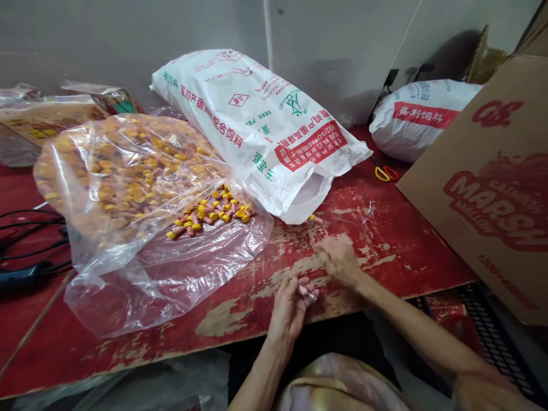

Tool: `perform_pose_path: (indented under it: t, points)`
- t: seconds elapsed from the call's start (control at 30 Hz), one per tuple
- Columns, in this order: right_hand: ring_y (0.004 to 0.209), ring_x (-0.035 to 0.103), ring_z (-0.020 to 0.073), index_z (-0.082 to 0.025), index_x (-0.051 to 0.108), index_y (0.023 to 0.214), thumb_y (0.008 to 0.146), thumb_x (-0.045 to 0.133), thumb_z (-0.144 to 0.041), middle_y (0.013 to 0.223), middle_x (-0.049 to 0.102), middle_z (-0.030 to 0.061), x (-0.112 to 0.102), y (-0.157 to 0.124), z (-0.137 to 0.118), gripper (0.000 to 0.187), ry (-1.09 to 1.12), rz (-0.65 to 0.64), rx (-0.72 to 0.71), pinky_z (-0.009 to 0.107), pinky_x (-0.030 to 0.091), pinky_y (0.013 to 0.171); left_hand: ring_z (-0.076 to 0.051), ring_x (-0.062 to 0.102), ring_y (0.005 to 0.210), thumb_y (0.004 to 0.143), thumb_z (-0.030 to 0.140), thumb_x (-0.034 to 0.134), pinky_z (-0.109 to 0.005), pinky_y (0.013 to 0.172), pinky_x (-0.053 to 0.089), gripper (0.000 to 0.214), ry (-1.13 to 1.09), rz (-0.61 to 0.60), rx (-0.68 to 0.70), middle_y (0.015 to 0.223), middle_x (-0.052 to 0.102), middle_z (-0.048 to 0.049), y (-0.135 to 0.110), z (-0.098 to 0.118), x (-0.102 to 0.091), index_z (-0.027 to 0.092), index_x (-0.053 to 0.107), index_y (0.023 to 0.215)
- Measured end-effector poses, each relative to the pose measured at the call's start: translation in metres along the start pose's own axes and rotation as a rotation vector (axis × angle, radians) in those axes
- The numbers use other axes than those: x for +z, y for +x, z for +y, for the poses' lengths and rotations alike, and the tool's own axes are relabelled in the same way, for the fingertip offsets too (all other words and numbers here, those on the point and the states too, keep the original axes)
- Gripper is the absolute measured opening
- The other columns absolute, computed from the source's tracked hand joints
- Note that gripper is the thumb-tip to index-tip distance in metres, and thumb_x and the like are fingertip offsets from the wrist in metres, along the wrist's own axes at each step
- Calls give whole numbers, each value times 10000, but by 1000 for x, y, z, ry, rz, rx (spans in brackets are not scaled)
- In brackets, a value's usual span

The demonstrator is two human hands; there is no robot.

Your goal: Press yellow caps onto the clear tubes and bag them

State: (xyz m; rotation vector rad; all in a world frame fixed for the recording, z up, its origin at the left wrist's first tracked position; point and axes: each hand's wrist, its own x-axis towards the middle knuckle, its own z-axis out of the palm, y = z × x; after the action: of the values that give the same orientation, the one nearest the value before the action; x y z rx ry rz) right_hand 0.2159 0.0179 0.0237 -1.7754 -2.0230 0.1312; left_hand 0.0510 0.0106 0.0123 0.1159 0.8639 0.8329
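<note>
My left hand (291, 305) rests at the front edge of the worn red table (377, 228), fingers curled around a small wrapped candy (309, 293). My right hand (340, 260) is just beyond it, blurred by motion, lying low over the table top. A big clear plastic bag (128, 188) full of yellow and pink wrapped candies lies to the left, with a loose heap of candies (209, 212) spilling near its mouth. One stray candy (315, 218) lies by the white sack.
A white printed feed sack (261, 125) lies across the table's middle, another white sack (417, 117) at the back right. Yellow-handled scissors (385, 171) lie between them. A cardboard marshmallow box (492, 182) stands at the right. Black cables (29, 240) run at the left edge.
</note>
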Motion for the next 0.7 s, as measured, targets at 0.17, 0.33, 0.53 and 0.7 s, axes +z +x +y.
perform_pose_path:
  t: [0.17,0.33,0.53,0.7]
  points:
    - [990,488,240,-156,572,1119,894,426,-213,1083,585,123,-3,66,52,274,-385,-181,214,321,335,822,-105,554,483,709,192,715,-225,448,475,292,80,33,2,667,624,-9,-8,4,-7,134,549,941]
    - [837,542,196,-156,603,1011,957,332,-278,971,620,107,-14,62,60,302,-394,-283,190,282,311,690,-91,531,466,664,237,744,-213,432,459,329,103,-4,-22,655,618,1,-10,2,-9,140,548,910]
    - [636,535,154,-168,600,781,922,402,-283,733,631,62,-19,29,36,269,-340,-571,99,280,233,571,-95,533,463,616,269,774,-205,415,446,380,118,-37,-67,652,622,-5,-5,-2,-9,132,569,905]
    - [638,529,138,-165,577,770,912,406,-196,736,623,65,-1,23,39,225,-258,-458,-35,263,265,592,-92,524,454,637,289,769,-202,406,435,354,118,-58,-65,652,622,-15,0,-3,-7,125,587,892]
